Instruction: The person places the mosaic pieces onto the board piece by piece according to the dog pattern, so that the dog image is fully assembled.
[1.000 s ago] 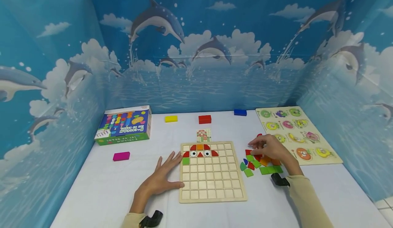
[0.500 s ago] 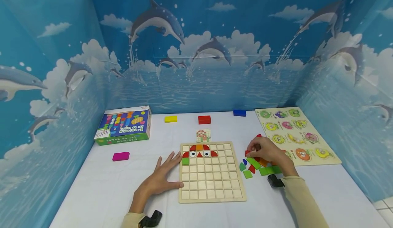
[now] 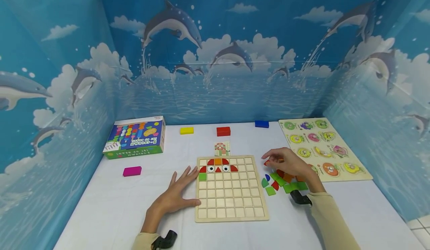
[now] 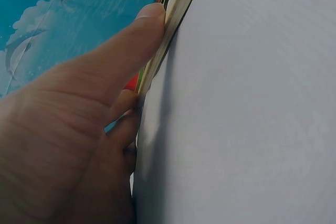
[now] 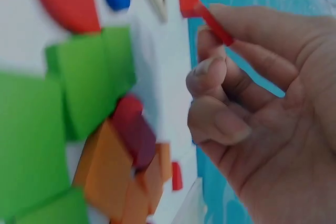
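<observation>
A square wooden grid board point(image 3: 232, 219) lies at the middle of the table. Red, orange, green and eye-patterned tiles fill part of its upper rows, forming a face-like pattern point(image 3: 218, 168). Spread along the board's left edge is my left hand point(image 3: 175, 194), fingers straight; its thumb point(image 4: 149, 22) touches the board's side in the left wrist view. My right hand point(image 3: 288, 163) pinches a small red tile point(image 5: 215, 25) between thumb and index finger, raised over the loose pieces. Below it are green tiles point(image 3: 295, 186), orange tiles point(image 5: 107, 169) and a blue piece point(image 3: 267, 177).
A small pattern card point(image 3: 222, 148) lies just beyond the board. Yellow point(image 3: 186, 130), red point(image 3: 223, 131), blue point(image 3: 261, 124) and magenta point(image 3: 132, 171) blocks are spread around. A toy box point(image 3: 136, 138) is at back left, a fruit puzzle board point(image 3: 324, 145) at back right.
My right hand has picked the red tile out of the pile, lifted it and shifted slightly left towards the board. The left hand has stayed in place.
</observation>
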Demonstrator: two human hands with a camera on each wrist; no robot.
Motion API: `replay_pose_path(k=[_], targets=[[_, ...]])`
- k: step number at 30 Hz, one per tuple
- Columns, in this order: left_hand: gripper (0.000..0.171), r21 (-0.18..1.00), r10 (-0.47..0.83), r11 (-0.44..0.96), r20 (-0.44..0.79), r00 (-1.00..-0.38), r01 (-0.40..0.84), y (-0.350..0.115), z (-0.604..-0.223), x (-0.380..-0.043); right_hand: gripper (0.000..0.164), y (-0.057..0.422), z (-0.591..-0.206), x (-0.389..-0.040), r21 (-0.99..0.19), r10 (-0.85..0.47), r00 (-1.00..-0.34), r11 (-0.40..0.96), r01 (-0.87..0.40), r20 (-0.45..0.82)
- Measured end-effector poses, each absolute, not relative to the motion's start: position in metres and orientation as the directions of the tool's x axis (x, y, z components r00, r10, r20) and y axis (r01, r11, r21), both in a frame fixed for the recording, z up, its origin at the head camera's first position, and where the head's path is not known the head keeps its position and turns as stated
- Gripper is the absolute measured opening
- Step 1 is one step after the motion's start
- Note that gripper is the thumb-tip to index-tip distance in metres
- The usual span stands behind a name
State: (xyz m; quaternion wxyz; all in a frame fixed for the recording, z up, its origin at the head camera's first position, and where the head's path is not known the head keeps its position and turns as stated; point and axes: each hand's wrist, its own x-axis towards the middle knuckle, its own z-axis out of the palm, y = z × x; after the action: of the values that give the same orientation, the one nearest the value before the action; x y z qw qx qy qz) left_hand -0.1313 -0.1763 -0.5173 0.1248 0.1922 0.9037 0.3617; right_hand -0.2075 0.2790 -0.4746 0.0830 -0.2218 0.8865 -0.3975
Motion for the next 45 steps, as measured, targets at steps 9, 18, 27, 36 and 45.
replay_pose_path(k=[9,18,27,36,45], targets=[[0.102,0.704,0.446,0.658,-0.078,-0.892,0.268,-0.177,-0.515,-0.131,0.007,0.255,-0.464,-0.203,-0.798,-0.516,-0.853,0.481,-0.364,0.079],[0.102,0.705,0.458,0.654,-0.081,-0.885,0.274,-0.178,-0.514,-0.13,0.008,0.214,-0.462,-0.197,-0.826,-0.504,-0.85,0.406,-0.391,0.155],[0.102,0.712,0.449,0.652,-0.086,-0.889,0.26,-0.177,-0.515,-0.131,0.004,0.161,-0.468,-0.188,-0.88,-0.424,-0.898,0.373,-0.294,0.12],[0.102,0.712,0.451,0.652,-0.088,-0.888,0.261,-0.179,-0.516,-0.132,0.005,0.121,-0.473,-0.187,-0.881,-0.385,-0.908,0.356,-0.313,0.167],[0.101,0.707,0.469,0.644,-0.063,-0.881,0.292,-0.179,-0.514,-0.13,0.007,0.099,-0.481,-0.192,-0.876,-0.515,-0.852,0.361,-0.32,0.099]])
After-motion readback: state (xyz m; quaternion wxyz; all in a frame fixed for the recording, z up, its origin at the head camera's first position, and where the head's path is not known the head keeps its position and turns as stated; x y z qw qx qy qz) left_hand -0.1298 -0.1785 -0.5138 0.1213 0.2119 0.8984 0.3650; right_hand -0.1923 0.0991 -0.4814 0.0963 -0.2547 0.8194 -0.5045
